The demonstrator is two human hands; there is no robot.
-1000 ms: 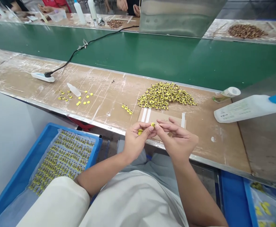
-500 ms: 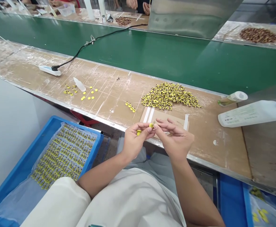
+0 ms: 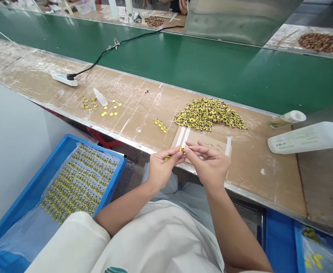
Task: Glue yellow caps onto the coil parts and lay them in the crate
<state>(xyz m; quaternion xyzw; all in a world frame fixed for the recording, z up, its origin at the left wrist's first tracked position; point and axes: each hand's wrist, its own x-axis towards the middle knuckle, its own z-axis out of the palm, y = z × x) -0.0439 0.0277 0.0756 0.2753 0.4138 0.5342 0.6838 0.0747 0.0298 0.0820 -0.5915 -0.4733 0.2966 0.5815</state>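
Yellow disc (image 3: 181,149): the left hand (image 3: 161,168) pinches it from the left, the right hand (image 3: 213,165) from the right. Its long axis is indistinct.

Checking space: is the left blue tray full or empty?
Partly filled: in the blue tray, yellow pieces cover the far part; white liner shows nearer.

A factory workshop with an assembly line is indicated. A long green belt (image 3: 143,57) is flanked by a near surface (image 3: 143,110), on which cardboard is taped down, and by a far surface (image 3: 168,16), where small brown pieces (image 3: 154,21) are heaped. Yellow-and-dark parts (image 3: 209,113) are piled in bulk, and others are ranked in rows in a lined blue tray (image 3: 52,165). A black cable (image 3: 143,36) is laid across the belt. Another person (image 3: 183,6) is seated or standing opposite; which cannot be told, the view being cut off.
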